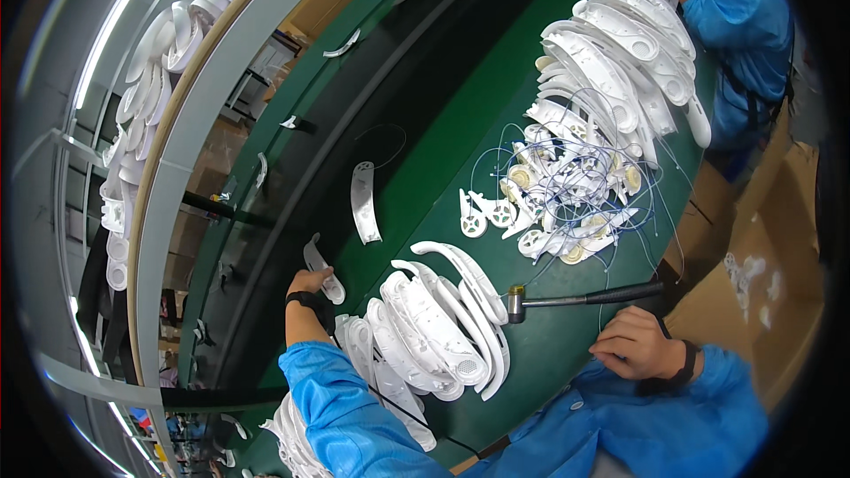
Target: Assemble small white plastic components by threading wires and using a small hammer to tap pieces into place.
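Note:
My left hand is closed on a curved white plastic shell, reaching over the edge of the dark conveyor belt. Close beside that arm, a stack of white oval plastic shells lies on the green table. My right hand rests at the near side of the table with its fingers curled together; whether anything is in them is hidden. A thin wire runs down toward its fingertips. Just beyond that hand lies a hammer, its black handle toward the right and its head near the stacked shells.
A tangle of white wheeled parts with blue wires sits mid-table, with piled white shells behind. One shell with a wire lies alone. A co-worker's blue sleeve shows far right, above an open cardboard box.

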